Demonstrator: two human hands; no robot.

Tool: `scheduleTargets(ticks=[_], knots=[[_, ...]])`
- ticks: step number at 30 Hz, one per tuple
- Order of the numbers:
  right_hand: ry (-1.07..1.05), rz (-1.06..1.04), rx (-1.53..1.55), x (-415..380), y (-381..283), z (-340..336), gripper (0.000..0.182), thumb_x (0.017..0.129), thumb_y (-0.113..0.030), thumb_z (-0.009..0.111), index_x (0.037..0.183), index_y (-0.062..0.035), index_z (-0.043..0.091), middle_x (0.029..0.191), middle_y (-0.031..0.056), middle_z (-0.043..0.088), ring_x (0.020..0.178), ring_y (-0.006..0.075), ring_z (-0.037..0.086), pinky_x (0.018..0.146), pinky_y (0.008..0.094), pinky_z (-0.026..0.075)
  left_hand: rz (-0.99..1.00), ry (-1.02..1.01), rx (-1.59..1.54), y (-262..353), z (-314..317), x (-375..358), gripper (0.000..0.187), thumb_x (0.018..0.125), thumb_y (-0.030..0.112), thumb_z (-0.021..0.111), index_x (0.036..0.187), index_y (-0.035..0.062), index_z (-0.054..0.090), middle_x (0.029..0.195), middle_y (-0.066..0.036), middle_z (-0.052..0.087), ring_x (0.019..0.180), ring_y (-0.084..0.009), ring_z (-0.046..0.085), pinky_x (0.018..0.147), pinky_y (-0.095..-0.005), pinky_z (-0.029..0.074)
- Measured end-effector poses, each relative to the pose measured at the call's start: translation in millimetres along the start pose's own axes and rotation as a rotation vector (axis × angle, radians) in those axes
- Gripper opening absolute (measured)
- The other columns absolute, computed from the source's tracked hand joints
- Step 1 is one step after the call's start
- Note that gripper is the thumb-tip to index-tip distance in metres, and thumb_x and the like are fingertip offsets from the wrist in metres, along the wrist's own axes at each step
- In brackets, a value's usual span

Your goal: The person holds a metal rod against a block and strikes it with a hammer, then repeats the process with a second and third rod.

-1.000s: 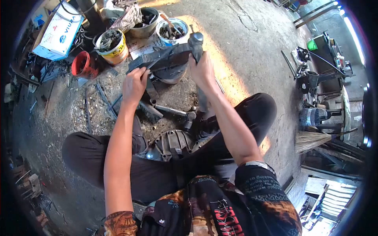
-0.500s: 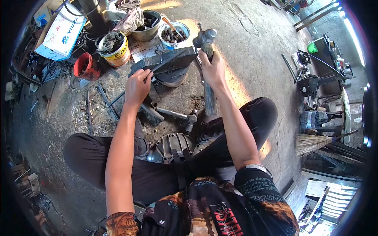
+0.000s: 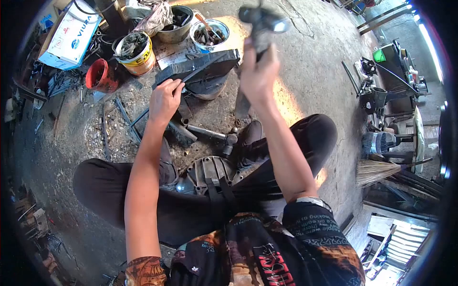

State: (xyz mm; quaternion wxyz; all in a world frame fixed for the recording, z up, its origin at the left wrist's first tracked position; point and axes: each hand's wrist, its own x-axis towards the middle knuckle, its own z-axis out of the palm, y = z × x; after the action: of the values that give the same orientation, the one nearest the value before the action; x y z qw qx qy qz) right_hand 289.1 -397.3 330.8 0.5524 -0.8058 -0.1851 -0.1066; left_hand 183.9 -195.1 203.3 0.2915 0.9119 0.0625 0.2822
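My left hand [image 3: 165, 99] is closed around a thin dark metal rod [image 3: 200, 71], which slants over the top of a heavy metal anvil block [image 3: 210, 86]. The rod's rear end sticks out below my left hand toward the floor. To the right of the block, my right hand [image 3: 260, 78] grips a hammer [image 3: 263, 20] by its handle. The hammer is blurred by motion, with its head raised beyond the block's far corner and apart from the rod. Some of the handle is hidden behind my fingers.
A second hammer [image 3: 230, 143] lies on the floor before my feet, near a ribbed cast metal part [image 3: 210, 172]. Left of the block stand a red bucket [image 3: 101, 76] and a yellow bucket [image 3: 138, 59]. Behind it is a white bucket [image 3: 210, 35] of metal scraps.
My right hand has lifted the hammer up and slightly right, away from the block. My left hand still holds the rod in nearly the same place.
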Motion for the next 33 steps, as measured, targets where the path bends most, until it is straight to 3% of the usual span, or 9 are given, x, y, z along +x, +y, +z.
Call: scheduleTargets(ticks=[3, 8, 11, 18, 26, 29, 30, 31, 33], knots=[[-0.156, 0.104, -0.43, -13, 70, 31, 0.046, 0.098, -0.032, 0.06, 0.103, 0.0126, 0.054, 0.085, 0.0334, 0.067, 0.08, 0.0464, 0.068, 0.076, 0.0499, 0.053, 0.005, -0.007, 0.005, 1, 0, -3, 0.017, 0.092, 0.015, 0.068, 0.095, -0.0017, 0.071, 0.083, -0.019, 0.065, 0.078, -0.0404, 0.064, 0.067, -0.0442, 0.051], [-0.221, 0.431, -0.117, 3, 90, 18, 0.053, 0.094, -0.043, 0.063, 0.085, 0.0097, 0.063, 0.073, 0.0218, 0.066, 0.07, 0.0268, 0.067, 0.067, 0.0445, 0.052, -0.033, -0.026, 0.044, 8, -10, 1, 0.017, 0.091, 0.015, 0.069, 0.095, -0.0011, 0.072, 0.084, -0.018, 0.066, 0.078, -0.0397, 0.065, 0.069, -0.0443, 0.052], [-0.135, 0.514, -0.084, 3, 83, 9, 0.053, 0.094, -0.043, 0.063, 0.086, 0.0099, 0.064, 0.069, 0.0196, 0.065, 0.067, 0.0258, 0.065, 0.066, 0.044, 0.052, -0.017, 0.01, 0.035, 3, -5, 1, 0.017, 0.091, 0.015, 0.069, 0.095, -0.0004, 0.072, 0.086, -0.017, 0.068, 0.078, -0.0388, 0.066, 0.069, -0.0439, 0.053], [-0.145, 0.262, -0.308, 6, 59, 4, 0.056, 0.093, -0.042, 0.064, 0.093, 0.0143, 0.063, 0.079, 0.0298, 0.067, 0.074, 0.0396, 0.068, 0.07, 0.0472, 0.052, 0.031, 0.054, 0.061, 2, -4, 0, 0.016, 0.091, 0.016, 0.069, 0.097, 0.0019, 0.073, 0.088, -0.015, 0.068, 0.078, -0.0373, 0.067, 0.068, -0.0444, 0.054], [-0.263, 0.305, -0.331, 2, 51, 11, 0.056, 0.093, -0.04, 0.064, 0.103, 0.0148, 0.061, 0.086, 0.0351, 0.066, 0.086, 0.0463, 0.068, 0.08, 0.0506, 0.051, 0.055, 0.051, 0.123, 4, -4, -2, 0.014, 0.091, 0.017, 0.069, 0.097, 0.0046, 0.071, 0.084, -0.013, 0.065, 0.076, -0.0367, 0.066, 0.064, -0.044, 0.053], [0.065, -0.092, -0.215, 5, 37, 4, 0.042, 0.096, -0.033, 0.065, 0.082, 0.0054, 0.06, 0.063, 0.0166, 0.063, 0.057, 0.0254, 0.064, 0.057, 0.0416, 0.049, 0.065, 0.045, 0.137, 0, -1, -2, 0.012, 0.09, 0.015, 0.07, 0.097, 0.0043, 0.069, 0.084, -0.014, 0.065, 0.074, -0.0366, 0.066, 0.063, -0.0434, 0.053], [0.035, -0.008, -0.198, 5, 7, -6, 0.037, 0.098, -0.03, 0.064, 0.083, 0.0037, 0.058, 0.06, 0.0142, 0.061, 0.054, 0.0203, 0.061, 0.052, 0.0388, 0.047, 0.154, 0.159, 0.109, -4, 4, -2, 0.012, 0.089, 0.013, 0.071, 0.097, 0.0041, 0.067, 0.083, -0.014, 0.065, 0.073, -0.0368, 0.065, 0.061, -0.0436, 0.052], [0.015, 0.076, -0.043, 6, -6, -9, 0.038, 0.095, -0.028, 0.064, 0.091, 0.0087, 0.054, 0.072, 0.0309, 0.063, 0.067, 0.041, 0.067, 0.058, 0.047, 0.048, 0.145, 0.151, 0.108, -5, 6, -3, 0.012, 0.089, 0.013, 0.071, 0.097, 0.0041, 0.067, 0.083, -0.014, 0.065, 0.073, -0.0368, 0.065, 0.061, -0.0436, 0.052], [0.017, 0.044, -0.045, -2, 6, 1, 0.042, 0.096, -0.03, 0.063, 0.098, 0.0113, 0.055, 0.077, 0.0324, 0.064, 0.073, 0.0447, 0.067, 0.064, 0.0484, 0.05, 0.098, 0.099, 0.125, -4, 4, -2, 0.013, 0.089, 0.014, 0.071, 0.097, 0.0041, 0.067, 0.083, -0.015, 0.065, 0.073, -0.0372, 0.065, 0.061, -0.0437, 0.052]])
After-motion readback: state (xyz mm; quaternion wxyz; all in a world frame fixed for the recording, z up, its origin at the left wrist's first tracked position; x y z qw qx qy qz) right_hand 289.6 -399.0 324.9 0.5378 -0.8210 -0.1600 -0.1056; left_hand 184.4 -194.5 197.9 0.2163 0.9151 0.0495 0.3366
